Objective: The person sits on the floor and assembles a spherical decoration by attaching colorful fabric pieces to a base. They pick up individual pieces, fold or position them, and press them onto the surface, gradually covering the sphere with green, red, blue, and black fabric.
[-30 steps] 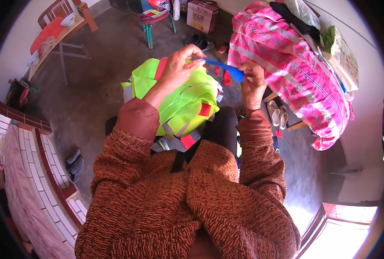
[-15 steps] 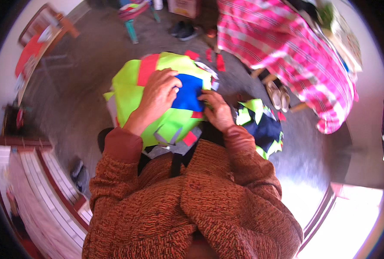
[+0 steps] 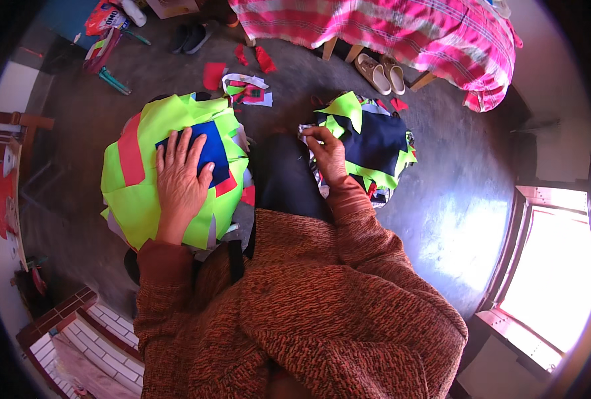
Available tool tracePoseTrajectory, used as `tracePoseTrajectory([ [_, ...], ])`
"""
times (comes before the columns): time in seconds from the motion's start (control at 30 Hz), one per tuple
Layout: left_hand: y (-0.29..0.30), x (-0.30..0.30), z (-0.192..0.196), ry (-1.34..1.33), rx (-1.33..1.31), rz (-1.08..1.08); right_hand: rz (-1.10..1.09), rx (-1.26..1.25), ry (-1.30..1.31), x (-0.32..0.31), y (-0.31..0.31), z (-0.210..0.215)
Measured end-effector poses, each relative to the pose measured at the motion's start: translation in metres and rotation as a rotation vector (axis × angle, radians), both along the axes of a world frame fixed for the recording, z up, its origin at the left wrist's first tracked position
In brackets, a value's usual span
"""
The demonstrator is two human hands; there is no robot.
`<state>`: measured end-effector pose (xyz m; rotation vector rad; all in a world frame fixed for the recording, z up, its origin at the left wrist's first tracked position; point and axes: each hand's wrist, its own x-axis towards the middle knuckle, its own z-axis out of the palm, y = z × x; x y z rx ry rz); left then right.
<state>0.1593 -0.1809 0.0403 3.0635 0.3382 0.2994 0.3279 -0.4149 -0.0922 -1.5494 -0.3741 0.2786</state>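
Note:
My left hand (image 3: 179,179) lies flat with its fingers apart on a blue cloth patch (image 3: 216,149). Under the patch spreads a heap of neon yellow-green fabric (image 3: 136,216) beside my left knee, with a coral-red strip (image 3: 131,149) across it. Over my right thigh, my right hand (image 3: 327,154) has thumb and forefinger pinched together; whatever is between the fingertips is too small to make out. Just beyond that hand sits a second, smaller pile of scraps, topped by dark navy cloth (image 3: 378,139) and pointed yellow-green pieces (image 3: 347,112).
Red scraps (image 3: 265,60) and a white-edged bundle of cloth bits (image 3: 245,88) lie on the dark floor ahead. Beige slip-on shoes (image 3: 380,74) stand by a bed or bench under a pink checked cover (image 3: 375,23). Dark shoes (image 3: 192,38) and a small stool (image 3: 103,60) are farther left.
My right hand has left the blue patch and moved right toward the smaller scrap pile. My left hand has flattened over the patch. The view has turned rightward.

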Motion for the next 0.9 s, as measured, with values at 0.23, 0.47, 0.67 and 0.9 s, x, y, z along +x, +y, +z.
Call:
tracePoseTrajectory([
  [0.23,0.0,0.006,0.0,0.026,-0.001,-0.003,-0.197,-0.121,0.556,0.006,-0.078,-0.125],
  [0.47,-0.001,0.011,0.003,0.058,0.0,-0.007,-0.414,-0.23,0.55,0.031,-0.12,-0.191],
  [0.67,0.0,0.015,0.004,0.103,0.024,-0.01,-0.506,-0.817,0.097,0.079,-0.127,-0.226],
  [0.9,0.002,0.02,0.009,0.191,-0.028,0.03,-0.43,-1.068,0.058,0.12,-0.095,-0.209],
])
